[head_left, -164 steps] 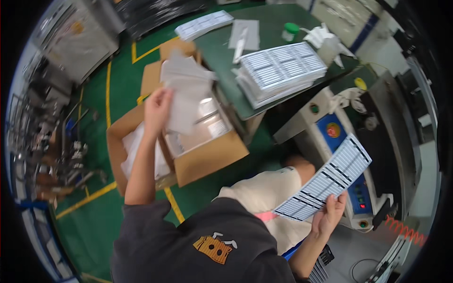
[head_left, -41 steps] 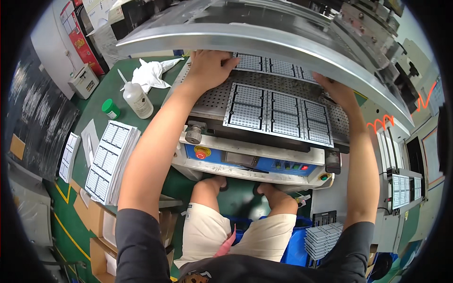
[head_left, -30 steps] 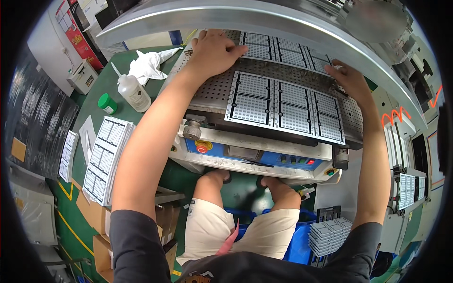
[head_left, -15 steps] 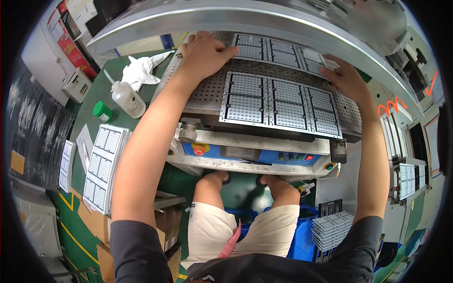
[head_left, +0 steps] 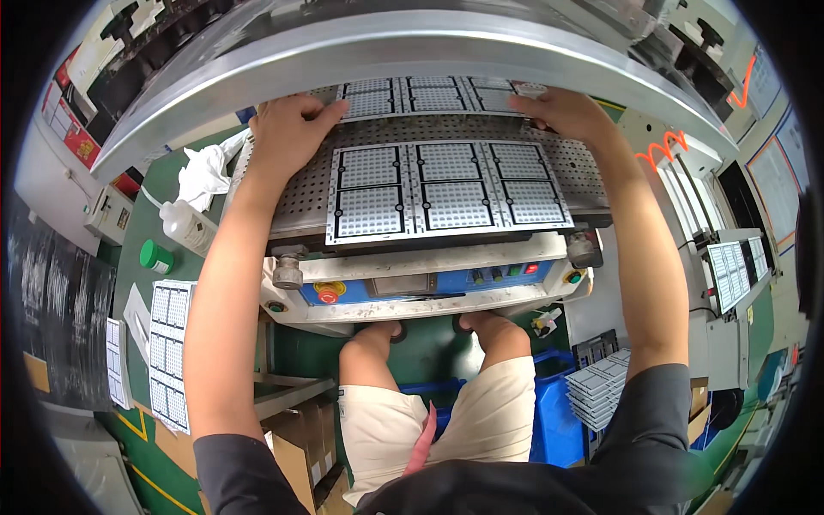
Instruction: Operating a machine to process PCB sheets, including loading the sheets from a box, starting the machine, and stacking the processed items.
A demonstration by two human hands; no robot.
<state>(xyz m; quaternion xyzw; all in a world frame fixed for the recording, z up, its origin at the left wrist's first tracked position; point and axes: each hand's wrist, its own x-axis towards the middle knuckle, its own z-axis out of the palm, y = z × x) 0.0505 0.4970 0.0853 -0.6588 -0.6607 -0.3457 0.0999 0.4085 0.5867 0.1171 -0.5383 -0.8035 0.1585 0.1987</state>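
Note:
A white circuit board panel (head_left: 433, 97) with rows of small pads spans the gap between my two hands. At its left end, my left hand (head_left: 296, 133) pinches the edge with the thumb pointing inward. My right hand (head_left: 568, 113) grips the opposite end, thumb on its near corner and the other fingers partly hidden. The panel's far edge disappears under a metal frame. Closer to me, a second circuit board panel (head_left: 452, 190) lies on the perforated metal plate (head_left: 296, 206), untouched by either hand.
The thick metal frame (head_left: 412, 36) crosses above the far panel. Left of the machine are a white bottle (head_left: 189, 227), a green-lidded jar (head_left: 156, 256), a white cloth (head_left: 204, 176) and stacked panels (head_left: 169, 352). A red button (head_left: 328, 296) is on the front; more panels (head_left: 598, 388) are stacked lower right.
The view has turned, so the machine now looks level and further left. Both hands stay at the far panel's ends. The blurred person at upper right is out of view.

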